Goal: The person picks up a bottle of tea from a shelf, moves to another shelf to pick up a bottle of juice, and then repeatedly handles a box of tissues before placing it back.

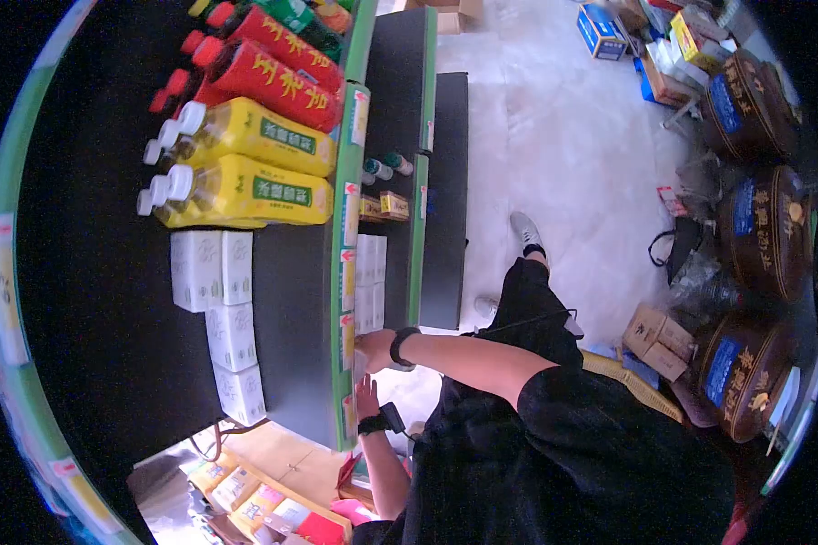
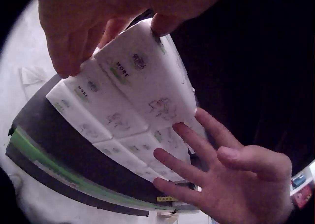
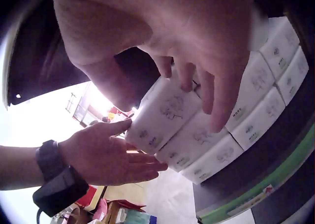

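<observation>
White tissue packs (image 2: 142, 76) with line drawings and green print are stacked on a dark shelf (image 3: 211, 199). At the end of the stack, my left hand (image 3: 106, 155) has its fingers nearly straight, its thumb at the nearest pack's edge. In the left wrist view the fingers and thumb of this left hand (image 2: 113, 17) lie at opposite edges of that pack. My right hand (image 3: 162, 32) spreads over the packs with fingertips at their faces. Its fingers (image 2: 192, 172) are extended in the left wrist view. From above, the shelf edge partly covers my right hand (image 1: 373, 352).
Yellow drink bottles (image 1: 264, 195), red bottles (image 1: 273, 82) and more white packs (image 1: 236, 336) stand on the upper shelf. A green price rail (image 1: 344, 272) runs along its edge. Brown drums (image 1: 763, 232) and cardboard boxes (image 1: 659, 341) line the opposite side of the aisle.
</observation>
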The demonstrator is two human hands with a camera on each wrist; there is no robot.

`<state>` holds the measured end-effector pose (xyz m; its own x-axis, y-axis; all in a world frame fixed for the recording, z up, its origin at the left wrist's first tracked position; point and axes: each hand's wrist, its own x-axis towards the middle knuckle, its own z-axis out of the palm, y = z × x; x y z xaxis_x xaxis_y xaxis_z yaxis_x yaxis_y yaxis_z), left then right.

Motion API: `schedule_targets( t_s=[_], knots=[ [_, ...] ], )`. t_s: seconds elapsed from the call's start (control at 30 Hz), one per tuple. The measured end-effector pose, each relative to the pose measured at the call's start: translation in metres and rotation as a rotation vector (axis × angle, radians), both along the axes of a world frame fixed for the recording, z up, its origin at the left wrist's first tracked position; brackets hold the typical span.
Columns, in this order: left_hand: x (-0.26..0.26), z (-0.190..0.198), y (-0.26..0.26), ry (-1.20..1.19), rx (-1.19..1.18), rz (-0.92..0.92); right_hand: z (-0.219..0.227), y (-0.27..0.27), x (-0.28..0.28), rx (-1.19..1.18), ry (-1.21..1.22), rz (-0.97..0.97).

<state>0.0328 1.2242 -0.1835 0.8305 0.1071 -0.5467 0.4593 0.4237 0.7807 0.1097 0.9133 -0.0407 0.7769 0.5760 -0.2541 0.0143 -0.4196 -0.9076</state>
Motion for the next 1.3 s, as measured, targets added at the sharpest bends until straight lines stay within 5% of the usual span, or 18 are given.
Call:
schedule_targets(
  t_s=[0.1,0.13,0.2,0.27,0.37,0.4,0.5,0.53,0.57,0.6,0.67,0.7,0.83,0.93,1.03,1.13,1.23,1.3],
  knots=[
    [-0.004,-0.011,0.006,-0.089,0.025,-0.101,0.003,0.000,0.003,-0.001,0.053,0.008],
    [-0.002,-0.012,0.007,0.016,-0.086,0.049,-0.002,0.002,0.002,0.021,0.039,-0.024],
    [-0.003,-0.035,0.028,-0.192,0.398,-0.369,-0.014,0.006,-0.002,0.031,-0.035,-0.051],
    [-0.004,-0.071,0.044,-0.243,0.667,-0.517,-0.026,-0.001,-0.003,-0.013,-0.182,-0.027],
    [-0.010,-0.069,0.028,-0.098,0.723,-0.412,-0.011,-0.055,-0.018,-0.123,-0.105,0.083],
    [-0.013,-0.058,0.018,-0.029,0.754,-0.390,0.012,-0.089,-0.022,-0.102,0.041,0.135],
    [-0.023,-0.008,-0.019,0.272,1.053,-0.412,-0.026,-0.171,-0.055,-0.241,-0.093,0.113],
    [-0.034,0.092,-0.103,0.053,1.018,-0.161,-0.036,-0.202,-0.080,-0.166,-0.246,-0.081],
    [-0.043,0.114,-0.117,0.122,1.189,-0.312,-0.048,-0.225,-0.095,-0.285,-0.224,-0.165],
    [-0.060,0.086,-0.106,-0.190,1.289,-0.360,-0.036,-0.245,-0.109,-0.415,-0.197,-0.212],
    [-0.079,0.126,-0.125,-0.148,1.056,-0.620,0.033,-0.264,-0.125,-0.524,-0.122,-0.257],
    [-0.086,0.159,-0.138,-0.088,0.825,-0.608,0.022,-0.272,-0.131,-0.598,-0.006,-0.247],
    [-0.082,0.277,-0.149,-0.333,0.501,-0.490,0.117,-0.221,-0.104,-0.285,-0.129,-0.097],
    [-0.064,0.337,-0.125,-0.472,0.687,-0.239,0.218,-0.144,-0.072,0.338,-0.078,0.066],
    [-0.022,0.390,-0.113,-0.692,1.228,0.042,0.252,-0.075,-0.041,0.483,-0.111,0.304],
    [0.015,0.381,-0.085,-0.681,1.411,0.137,0.263,-0.015,-0.005,0.355,-0.223,0.330],
    [0.037,0.347,-0.060,-0.510,1.398,0.061,0.214,0.037,0.028,0.261,-0.573,0.216],
    [0.036,0.346,-0.061,-0.373,1.349,0.045,0.195,0.058,0.042,0.206,-0.568,0.138]
  ],
)
